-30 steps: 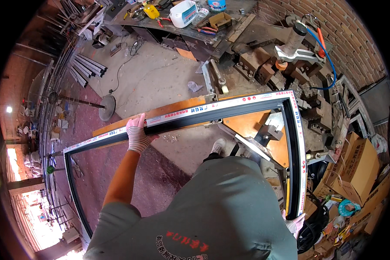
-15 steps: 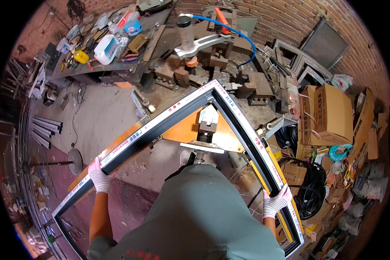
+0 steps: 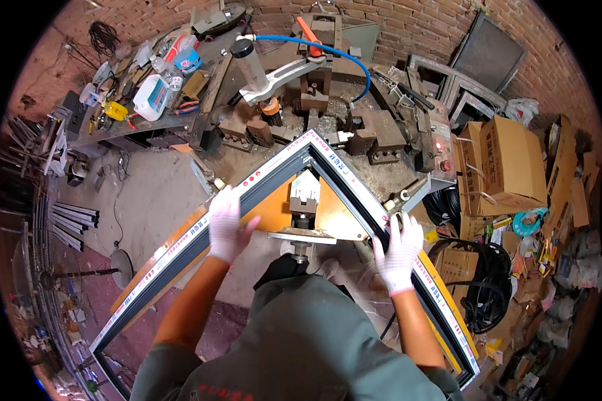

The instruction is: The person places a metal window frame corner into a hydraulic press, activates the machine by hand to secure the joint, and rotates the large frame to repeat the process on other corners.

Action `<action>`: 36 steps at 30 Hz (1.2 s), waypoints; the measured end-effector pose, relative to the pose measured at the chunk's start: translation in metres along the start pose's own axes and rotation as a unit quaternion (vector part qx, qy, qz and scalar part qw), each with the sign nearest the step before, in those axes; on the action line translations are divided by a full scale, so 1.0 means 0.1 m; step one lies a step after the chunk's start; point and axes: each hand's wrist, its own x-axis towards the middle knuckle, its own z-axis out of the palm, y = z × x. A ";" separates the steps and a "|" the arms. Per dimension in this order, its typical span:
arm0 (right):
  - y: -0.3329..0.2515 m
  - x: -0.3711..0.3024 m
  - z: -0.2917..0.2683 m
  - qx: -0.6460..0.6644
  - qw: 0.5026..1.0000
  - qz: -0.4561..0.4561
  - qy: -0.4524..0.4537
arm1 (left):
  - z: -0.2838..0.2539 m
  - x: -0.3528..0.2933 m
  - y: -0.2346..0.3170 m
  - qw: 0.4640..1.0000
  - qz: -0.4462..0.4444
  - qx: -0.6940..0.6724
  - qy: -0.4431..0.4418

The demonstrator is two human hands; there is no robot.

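The left hand (image 3: 225,224), in a white glove, lies on the left bar of a big window frame (image 3: 261,177). Its fingers are spread out flat, not closed round the bar. The right hand (image 3: 397,248), gloved too, lies on the right bar, fingers apart and pressing down; I think the thumb hooks the edge, but that is hard to see. The frame is dark with white tape. Its corner points away from the person and sits on an orange desk (image 3: 328,217), close to a grey machine (image 3: 314,100) with a blue hose (image 3: 334,50). Brown boxes (image 3: 508,164) stand at the right.
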 end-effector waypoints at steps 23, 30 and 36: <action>-0.31 1.45 0.77 0.010 0.966 0.013 -0.260 | 0.52 1.42 0.10 0.962 -0.076 -0.073 -0.250; -0.27 1.43 0.75 0.005 0.961 0.003 -0.275 | 0.58 1.38 0.03 0.972 -0.039 -0.072 -0.219; -0.26 1.45 0.75 0.034 0.967 -0.006 -0.252 | 0.61 1.37 0.08 0.972 -0.040 -0.076 -0.218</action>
